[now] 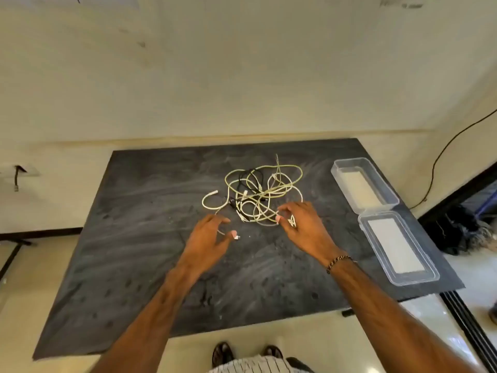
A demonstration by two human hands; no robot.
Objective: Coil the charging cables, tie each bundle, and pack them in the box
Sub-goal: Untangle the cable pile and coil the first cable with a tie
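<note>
A tangled heap of charging cables (258, 192), mostly white with one black, lies in the middle of the dark stone table (134, 238). My left hand (208, 235) hovers at the heap's near left edge, fingers loosely spread, beside a white plug end (236, 237). My right hand (301, 224) reaches to the heap's near right edge, fingers slightly curled over the cable loops; whether it grips one is unclear. A clear plastic box (365, 184) stands at the table's right, its hinged lid (398, 249) lying flat toward me.
The table's back edge meets a cream wall. A black wire (443, 154) hangs along the wall at right. Dark clutter (457, 230) sits on the floor past the table's right edge. My feet show below the near edge.
</note>
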